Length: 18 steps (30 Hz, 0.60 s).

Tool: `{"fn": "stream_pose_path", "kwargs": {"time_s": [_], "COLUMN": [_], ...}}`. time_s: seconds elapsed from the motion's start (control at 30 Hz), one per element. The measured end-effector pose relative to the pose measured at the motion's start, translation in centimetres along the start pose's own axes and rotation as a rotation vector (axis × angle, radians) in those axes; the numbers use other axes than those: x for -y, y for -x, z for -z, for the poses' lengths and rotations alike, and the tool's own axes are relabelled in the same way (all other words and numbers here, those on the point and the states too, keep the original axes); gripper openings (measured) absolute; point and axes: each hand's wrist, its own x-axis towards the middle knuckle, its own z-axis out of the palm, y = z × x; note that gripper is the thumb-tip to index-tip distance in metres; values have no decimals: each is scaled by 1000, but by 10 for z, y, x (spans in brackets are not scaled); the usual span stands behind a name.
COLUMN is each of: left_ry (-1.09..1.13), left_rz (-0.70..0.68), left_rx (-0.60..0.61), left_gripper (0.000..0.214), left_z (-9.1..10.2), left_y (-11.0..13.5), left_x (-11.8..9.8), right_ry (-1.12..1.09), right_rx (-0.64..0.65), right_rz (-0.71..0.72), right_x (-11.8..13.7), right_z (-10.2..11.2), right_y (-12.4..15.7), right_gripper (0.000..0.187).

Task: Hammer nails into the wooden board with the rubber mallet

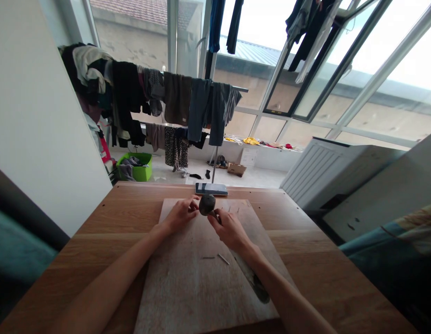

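My right hand (231, 229) is closed round the handle of a hammer (207, 204), its dark, rounded head raised over the far part of a wooden board (187, 283). The worn handle runs back beneath my right forearm. Close to the left of the hammer head, my left hand (182, 213) has its fingers pinched together above the board; whatever they hold is hidden or too small to make out. Beyond my right hand, several thin nails (230, 209) stand upright in the board. Nearer to me, a loose nail (223, 259) lies beside another thin dark piece (208, 257).
A phone (211, 189) lies at the far edge of the wooden table (114, 236). Behind it stand a drying rack with clothes (177, 99) and a green basket (143, 168). A white panelled unit (309, 171) is at the right, a white wall (45, 116) at the left.
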Motion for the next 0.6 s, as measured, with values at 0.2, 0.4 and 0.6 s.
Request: {"fn": "stream_pose_path", "kwargs": {"time_s": [0.2,0.4,0.6], "left_ry": [-252,-403,-748], "left_rz": [-76,-505,-748], "left_rx": [-71,369,443], "left_gripper": [18,5,10], "left_z": [2,-10,-53], "left_y": [3,18,53], "left_x": [-18,-96,-131], "right_ry": [55,119,133], "right_rx": [26,8,10], "right_rz": [-63,-87,-81], "right_x": [-23,-39,-43], "right_z": [12,6,1], "right_y": [33,46,44], "right_gripper": [25,24,26]}}
